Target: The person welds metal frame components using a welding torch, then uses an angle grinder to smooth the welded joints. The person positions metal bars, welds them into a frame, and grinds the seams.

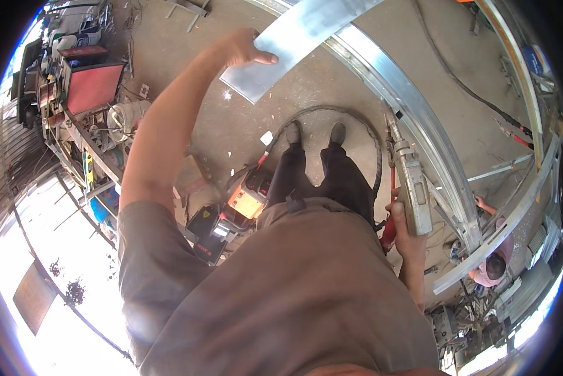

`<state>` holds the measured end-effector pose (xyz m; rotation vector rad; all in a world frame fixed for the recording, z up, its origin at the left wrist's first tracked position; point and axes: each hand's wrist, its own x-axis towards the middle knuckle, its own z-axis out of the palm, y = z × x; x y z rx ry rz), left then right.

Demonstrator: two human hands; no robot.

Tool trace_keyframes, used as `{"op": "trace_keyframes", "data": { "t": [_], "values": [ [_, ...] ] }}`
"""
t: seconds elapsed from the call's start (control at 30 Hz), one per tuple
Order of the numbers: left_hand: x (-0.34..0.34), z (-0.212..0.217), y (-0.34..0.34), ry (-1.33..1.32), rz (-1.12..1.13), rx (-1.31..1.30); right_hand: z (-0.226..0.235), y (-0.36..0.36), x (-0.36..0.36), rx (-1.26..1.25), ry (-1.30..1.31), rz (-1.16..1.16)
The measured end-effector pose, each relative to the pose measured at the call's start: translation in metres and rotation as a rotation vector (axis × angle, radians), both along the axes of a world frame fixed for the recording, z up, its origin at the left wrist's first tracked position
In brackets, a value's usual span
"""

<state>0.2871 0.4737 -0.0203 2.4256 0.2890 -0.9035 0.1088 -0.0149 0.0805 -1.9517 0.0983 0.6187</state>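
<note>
My left hand is closed on the lower end of a wide, shiny sheet-metal strip, thumb on its upper face. The strip slants up to the right and overlaps a curved metal channel frame. My right hand is wrapped round the rear of a grey metal power tool with a narrow front tip. That tip points away from me and is close beside the frame's inner edge; whether it touches cannot be told. A red grip-like part shows beside my right hand, partly hidden.
An orange-and-black machine stands left of my legs, and a dark hose loops round my feet. At the right a co-worker bends near another curved metal strip. Cluttered shelving with a red panel lines the left.
</note>
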Motion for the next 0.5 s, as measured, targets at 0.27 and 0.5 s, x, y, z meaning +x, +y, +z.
{"op": "trace_keyframes", "data": {
  "t": [0.27, 0.5],
  "values": [
    [-0.043, 0.038, -0.082, -0.189, 0.001, 0.503, 0.005, 0.008, 0.025, 0.039, 0.016, 0.004],
    [-0.077, 0.019, -0.118, -0.467, 0.017, 0.601, 0.006, 0.015, 0.027, 0.049, 0.014, 0.042]
  ]
}}
